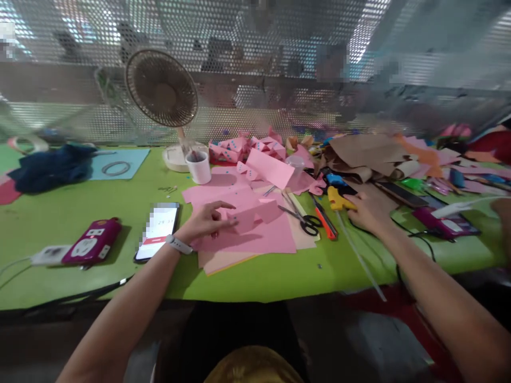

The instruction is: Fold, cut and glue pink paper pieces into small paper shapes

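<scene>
My left hand [207,219] rests over a small folded piece of pink paper [249,215], thumb and index finger apart, other fingers partly curled. Beneath it lie several pink sheets [275,242], with peach and yellow edges showing below. At the right, my right hand [365,213] is wrapped around a yellow hot glue gun [337,199]. A long translucent glue stick [361,258] slants from the gun toward the table's front edge. Between the hands lie black-handled scissors [309,224] and a red-orange utility knife [326,223].
Behind the sheets stand a fan [162,88], a white cup [198,167] and a pile of folded pink pieces with blue dots [239,149]. Brown paper [359,151] is heaped back right. A phone [157,231] and purple power socket [93,242] lie left; another purple socket [439,221] sits right.
</scene>
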Demonstrator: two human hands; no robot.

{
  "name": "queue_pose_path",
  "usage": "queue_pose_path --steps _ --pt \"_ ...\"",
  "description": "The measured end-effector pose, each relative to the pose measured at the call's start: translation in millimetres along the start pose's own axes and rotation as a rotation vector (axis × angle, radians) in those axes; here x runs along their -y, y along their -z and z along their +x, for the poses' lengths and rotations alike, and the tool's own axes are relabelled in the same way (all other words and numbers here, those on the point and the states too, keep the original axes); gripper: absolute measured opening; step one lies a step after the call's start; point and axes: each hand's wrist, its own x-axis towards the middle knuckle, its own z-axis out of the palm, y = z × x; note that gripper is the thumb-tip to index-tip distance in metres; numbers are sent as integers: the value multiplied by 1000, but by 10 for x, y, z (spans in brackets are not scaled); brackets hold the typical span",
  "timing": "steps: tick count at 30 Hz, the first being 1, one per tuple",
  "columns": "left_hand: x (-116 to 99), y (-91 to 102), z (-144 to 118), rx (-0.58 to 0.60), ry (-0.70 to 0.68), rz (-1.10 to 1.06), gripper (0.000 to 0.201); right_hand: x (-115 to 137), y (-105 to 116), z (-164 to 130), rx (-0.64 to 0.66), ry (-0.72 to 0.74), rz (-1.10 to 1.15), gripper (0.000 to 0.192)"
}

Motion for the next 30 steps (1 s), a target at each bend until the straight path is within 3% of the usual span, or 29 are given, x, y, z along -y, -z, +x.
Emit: queue_pose_path --steps 2,5,8,10,11,14,17,19,22,25,30 --pt "57 -24 15 69 10 83 58 -73 17 -68 -120 -17 56 46" --pt "136 -68 51 74 -11 161 43 -110 67 -162 -363 -131 321 39" --pt "131 -80 65 65 -51 147 35 111 199 -182 -513 -304 885 19" --pt "89 -64 58 52 -80 111 34 422 336 -166 -547 -299 1374 9" --pt "68 -53 52 47 -83 90 33 611 410 -159 -511 -299 1536 9" --pt "46 -25 42 48 -61 41 31 1205 598 -155 -214 -223 1752 19" --pt "93 -21 53 44 -41 15 30 1683 668 -167 87 20 1770 22" --pt "122 -23 63 38 -53 13 29 1884 649 -183 207 164 1682 23" --pt "114 -19 70 31 -66 34 28 2016 570 -234 322 248 1552 19" --pt "66 -13 74 10 -67 81 28 2023 478 -300 424 234 1512 17" --pt "46 -19 71 52 6 10 30 2031 396 -333 382 207 1501 18"
